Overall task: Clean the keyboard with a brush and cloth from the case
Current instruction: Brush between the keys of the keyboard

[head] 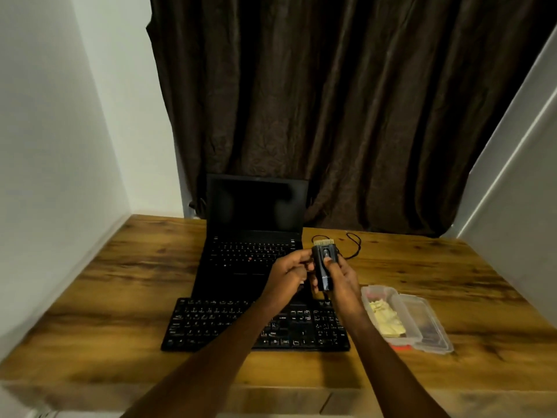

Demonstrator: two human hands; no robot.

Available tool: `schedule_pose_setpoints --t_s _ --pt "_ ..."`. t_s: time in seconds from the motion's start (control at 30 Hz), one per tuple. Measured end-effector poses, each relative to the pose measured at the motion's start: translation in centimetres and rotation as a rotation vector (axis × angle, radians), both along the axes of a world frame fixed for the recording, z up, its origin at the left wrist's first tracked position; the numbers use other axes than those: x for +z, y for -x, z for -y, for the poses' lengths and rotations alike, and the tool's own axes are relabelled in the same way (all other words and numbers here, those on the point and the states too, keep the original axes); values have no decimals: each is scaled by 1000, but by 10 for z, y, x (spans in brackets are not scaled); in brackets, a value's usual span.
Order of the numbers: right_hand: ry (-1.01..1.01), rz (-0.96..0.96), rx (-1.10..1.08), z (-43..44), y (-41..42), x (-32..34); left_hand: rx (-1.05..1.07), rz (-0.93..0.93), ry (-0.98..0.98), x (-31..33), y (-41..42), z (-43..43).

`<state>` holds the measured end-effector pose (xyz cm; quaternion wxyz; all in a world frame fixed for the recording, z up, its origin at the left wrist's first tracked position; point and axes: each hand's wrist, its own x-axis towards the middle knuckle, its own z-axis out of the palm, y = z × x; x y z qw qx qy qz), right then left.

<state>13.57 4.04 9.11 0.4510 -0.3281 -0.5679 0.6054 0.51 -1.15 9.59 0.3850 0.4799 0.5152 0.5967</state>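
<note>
Head view: keyboard [211, 321] lies by front edge of tabletop [120, 297], w/ both hands held up off it. Case [420, 319] just right of it is open, yellow cloth [387, 319] inside. Over keyboard's far edge, right hand [340, 276] grips brush [322, 267], bristles up. Left hand [289, 274] curls at its side; grip or not, can't tell. So brush is out; brushing & wiping prob. all left.

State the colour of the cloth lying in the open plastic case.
Pale yellow; the cloth shows best in the head view, the only one.
</note>
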Motion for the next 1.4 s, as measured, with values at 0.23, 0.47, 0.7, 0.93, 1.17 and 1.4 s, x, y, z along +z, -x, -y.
schedule_pose_setpoints --t_s 0.23,0.47,0.7,0.93,1.17,1.4 --pt "-6 -10 -36 8 11 6 59 19 -7 8 12 11" --pt "39 -21 9 13 23 3 65 -21 14 -1 28 21" --pt "152 42 113 7 47 -23 136 -449 291 -39 103 55" --pt "106 270 66 21 88 -44 37 -963 725 -89 204 125" --pt "143 360 107 32 137 -65 -91 -936 834 -100 250 143" --pt "136 469 133 33 188 -80 -83 -894 662 -119 263 134"
